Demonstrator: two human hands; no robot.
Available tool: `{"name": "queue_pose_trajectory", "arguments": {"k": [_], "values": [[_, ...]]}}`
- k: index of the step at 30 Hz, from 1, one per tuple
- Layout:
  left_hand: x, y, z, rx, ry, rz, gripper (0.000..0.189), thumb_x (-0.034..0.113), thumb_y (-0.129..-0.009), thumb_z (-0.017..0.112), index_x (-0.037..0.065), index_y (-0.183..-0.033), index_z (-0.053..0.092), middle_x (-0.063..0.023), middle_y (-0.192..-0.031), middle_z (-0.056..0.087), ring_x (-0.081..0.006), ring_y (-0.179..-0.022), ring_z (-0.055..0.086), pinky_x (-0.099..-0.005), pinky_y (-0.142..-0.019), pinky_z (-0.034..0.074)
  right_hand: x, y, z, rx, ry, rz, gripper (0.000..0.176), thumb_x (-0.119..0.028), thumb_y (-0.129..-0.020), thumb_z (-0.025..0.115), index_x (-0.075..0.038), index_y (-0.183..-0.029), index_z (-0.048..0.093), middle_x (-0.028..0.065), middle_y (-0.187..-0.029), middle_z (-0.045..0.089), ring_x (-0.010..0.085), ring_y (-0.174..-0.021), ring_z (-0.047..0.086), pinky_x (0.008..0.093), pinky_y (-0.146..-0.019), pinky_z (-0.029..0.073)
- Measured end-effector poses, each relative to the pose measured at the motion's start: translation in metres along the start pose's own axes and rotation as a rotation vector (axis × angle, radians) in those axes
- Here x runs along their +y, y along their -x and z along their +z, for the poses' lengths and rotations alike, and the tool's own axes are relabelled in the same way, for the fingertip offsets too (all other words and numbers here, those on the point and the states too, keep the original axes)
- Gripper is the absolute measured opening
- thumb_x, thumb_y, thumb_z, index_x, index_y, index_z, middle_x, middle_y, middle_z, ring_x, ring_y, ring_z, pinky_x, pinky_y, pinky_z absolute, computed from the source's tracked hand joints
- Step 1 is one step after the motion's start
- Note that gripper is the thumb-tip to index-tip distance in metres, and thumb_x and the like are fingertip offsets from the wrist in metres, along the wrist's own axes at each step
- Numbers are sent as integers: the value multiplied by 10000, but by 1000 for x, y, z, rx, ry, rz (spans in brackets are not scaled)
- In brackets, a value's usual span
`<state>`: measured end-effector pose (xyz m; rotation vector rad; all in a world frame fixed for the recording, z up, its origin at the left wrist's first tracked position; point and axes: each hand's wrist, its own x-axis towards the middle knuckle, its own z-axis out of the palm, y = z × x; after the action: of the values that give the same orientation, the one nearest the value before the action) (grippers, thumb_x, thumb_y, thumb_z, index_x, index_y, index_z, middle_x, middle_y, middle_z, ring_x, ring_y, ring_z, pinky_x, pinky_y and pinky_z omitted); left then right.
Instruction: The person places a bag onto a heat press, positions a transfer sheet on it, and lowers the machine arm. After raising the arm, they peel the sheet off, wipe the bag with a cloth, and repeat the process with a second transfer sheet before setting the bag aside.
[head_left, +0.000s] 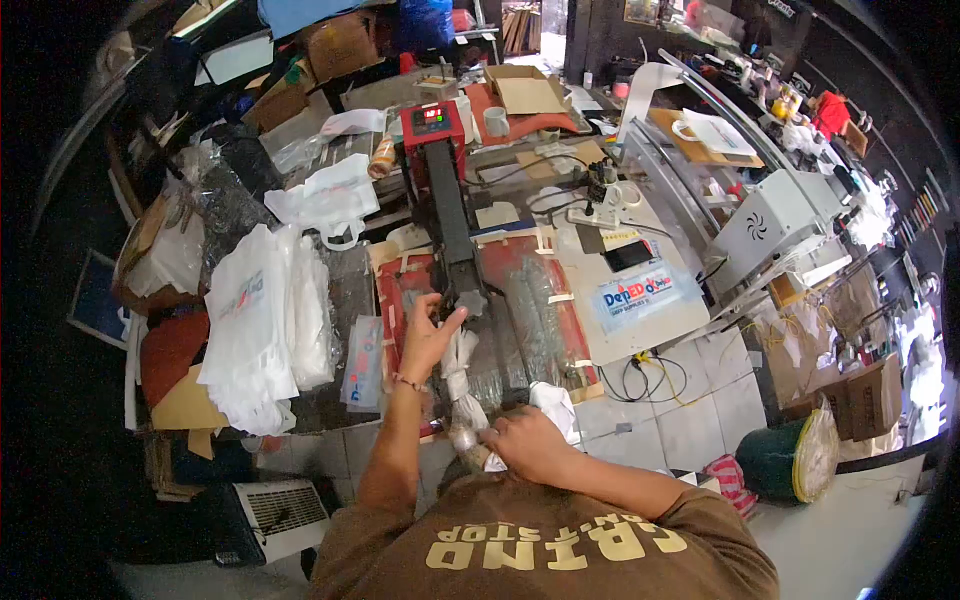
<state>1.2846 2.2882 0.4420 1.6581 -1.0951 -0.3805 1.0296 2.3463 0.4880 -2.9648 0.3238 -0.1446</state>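
Note:
My left hand (pixel 430 335) is at the front of the black press arm (pixel 447 215), its fingers apart beside the dark knob at the arm's end. A white cloth-wrapped handle (pixel 460 380) runs from that end toward my body. My right hand (pixel 525 443) lies at the near end of this wrapped handle, fingers curled over it. The press has a red control box (pixel 434 125) with a lit display. Below the arm is a red board (pixel 550 300) covered with clear plastic and tape. A white cloth (pixel 553 405) sits just beyond my right hand.
White printed bags (pixel 250 310) are piled at left, with another bag (pixel 330 198) behind. At right, a pale table (pixel 650 345) holds a printed DepED sheet (pixel 638 298) and a phone (pixel 631 256). A white machine (pixel 770 230) stands farther right. Cables (pixel 645 378) lie on the floor.

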Motion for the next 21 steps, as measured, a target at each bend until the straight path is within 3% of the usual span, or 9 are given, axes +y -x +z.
{"name": "queue_pose_trajectory", "arguments": {"k": [2,4,6,8,11,14,17,19,21], "values": [[4,-3,12,-26,176,-124,455,270,-863,820,16,-1143,567,-38,-987,626,-115,-875,577,-269,-827,478,-2,-4,-2,-209,-17,87,600,-453,-681,833,-100,-1138,669,97,-891,688,286,-835,700,422,-696,518],[16,-1,15,-47,358,-310,481,283,-847,839,0,-1114,557,-35,-978,617,-111,-840,564,-266,-793,470,-2,-5,-8,-219,-25,88,588,-416,-664,839,-114,-1141,675,96,-854,695,285,-804,708,420,-687,529],[14,-5,15,-56,403,-320,475,270,-831,851,3,-1093,557,-37,-974,620,-113,-836,560,-274,-784,468,-3,-6,-17,-232,-38,84,581,-378,-647,846,-127,-1144,682,94,-817,701,283,-773,715,418,-679,540],[10,-8,14,-55,449,-326,471,256,-814,863,6,-1072,558,-40,-970,623,-115,-832,555,-282,-776,465,-1,-8,-27,-279,-90,73,279,-182,-736,723,-84,-997,720,110,-772,704,294,-720,708,449,-639,555],[5,-14,14,-58,354,-332,452,176,-817,852,20,-1125,560,-66,-1000,673,-158,-883,614,-305,-822,479,-2,-8,-21,-279,-60,113,497,-351,-643,832,-140,-1076,708,102,-764,703,292,-727,712,433,-620,542],[10,-15,12,-93,429,-352,454,168,-798,857,19,-1110,563,-84,-1026,667,-175,-922,612,-318,-837,478,0,-5,-7,-234,-53,110,478,-338,-645,821,-128,-1059,706,121,-753,702,301,-708,710,441,-620,545],[38,-19,2,-55,264,-317,424,240,-805,844,15,-1016,554,-46,-970,651,-158,-886,591,-307,-789,468,-10,-7,-63,-290,-97,103,456,-304,-644,804,-117,-1047,702,135,-738,696,319,-699,708,450,-603,540],[35,-39,-9,-89,-108,-209,459,345,-853,787,-6,-1050,566,-63,-976,648,-184,-875,589,-334,-814,475,-17,-10,-144,-411,-86,110,449,-293,-648,795,-110,-1045,691,134,-764,699,341,-707,703,458,-608,539],[40,-63,-27,-275,32,-182,552,450,-893,707,-25,-1145,583,-117,-1119,647,-232,-1011,606,-372,-903,465,-15,-7,-175,-142,-150,11,352,-261,-676,782,-53,-951,712,154,-775,711,328,-737,725,453,-636,571]]}}
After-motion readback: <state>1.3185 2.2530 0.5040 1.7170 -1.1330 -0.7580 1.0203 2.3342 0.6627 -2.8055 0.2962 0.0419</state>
